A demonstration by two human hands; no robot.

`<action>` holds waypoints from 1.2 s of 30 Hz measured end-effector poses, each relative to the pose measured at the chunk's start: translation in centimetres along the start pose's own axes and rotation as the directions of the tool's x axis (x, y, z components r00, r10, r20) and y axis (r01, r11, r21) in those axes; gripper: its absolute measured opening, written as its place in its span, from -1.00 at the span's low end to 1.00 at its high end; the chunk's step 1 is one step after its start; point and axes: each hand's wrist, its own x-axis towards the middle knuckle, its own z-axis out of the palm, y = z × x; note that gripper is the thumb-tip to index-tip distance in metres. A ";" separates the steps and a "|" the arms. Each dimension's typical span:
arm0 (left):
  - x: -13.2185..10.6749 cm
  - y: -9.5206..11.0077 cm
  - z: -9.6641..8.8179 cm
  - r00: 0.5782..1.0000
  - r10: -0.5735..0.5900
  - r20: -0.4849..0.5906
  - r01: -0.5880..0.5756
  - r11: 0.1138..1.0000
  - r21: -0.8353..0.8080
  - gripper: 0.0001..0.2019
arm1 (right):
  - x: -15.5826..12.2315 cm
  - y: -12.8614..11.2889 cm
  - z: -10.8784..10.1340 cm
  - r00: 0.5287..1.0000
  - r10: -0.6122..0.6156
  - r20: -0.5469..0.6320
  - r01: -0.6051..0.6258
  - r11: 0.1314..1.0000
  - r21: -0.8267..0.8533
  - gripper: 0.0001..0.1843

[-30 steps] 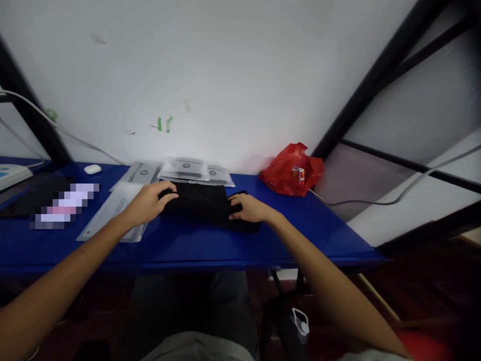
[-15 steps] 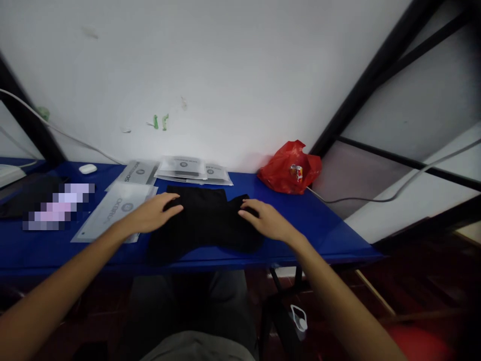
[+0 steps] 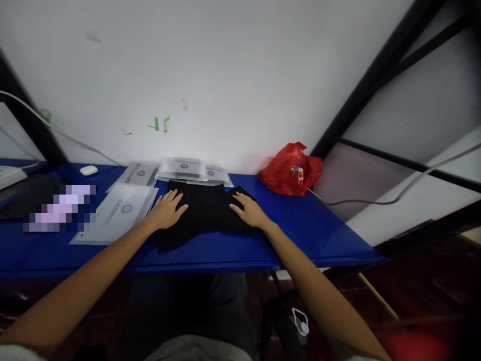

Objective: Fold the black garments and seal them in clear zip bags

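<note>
A black garment (image 3: 205,208), shaped like a pair of shorts, lies spread on the blue table (image 3: 300,228). My left hand (image 3: 167,210) rests on its left side, palm down with the fingers spread. On the right side of the cloth, my right hand (image 3: 248,208) also lies flat, fingers apart. Neither hand grips the fabric. Just left of my left hand is a frosted plastic pouch (image 3: 119,208) with grey printing, partly behind my forearm. Behind the garment, a stack of similar printed pouches (image 3: 183,167) sits against the wall.
A red plastic bag (image 3: 280,170) stands at the back right, with a cable running off beside it. On the left lie a small white case (image 3: 88,170) and a dark flat item (image 3: 22,200), partly pixelated. Black metal frame bars (image 3: 361,90) rise at the right.
Both hands have gone from curled fingers at the garment's sides to lying flat on it. The garment has shifted slightly away from me, and its near edge sits farther from the table edge.
</note>
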 end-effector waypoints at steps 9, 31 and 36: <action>-1.8 1.4 -2.5 0.970 0.182 -0.159 -0.166 0.980 0.112 -0.54 | -1.2 -2.3 -2.2 0.986 -0.021 -0.163 0.038 0.994 0.103 -0.62; -11.1 1.0 -7.0 0.966 0.255 0.034 -0.253 0.966 -0.051 -0.71 | -9.1 -5.8 -7.3 0.979 -0.197 0.049 0.189 0.973 0.132 -0.85; -9.8 0.3 -9.8 0.980 0.195 0.023 -0.185 0.954 -0.234 -0.71 | -7.9 -6.1 -9.7 0.988 -0.135 0.070 0.109 0.949 0.296 -0.83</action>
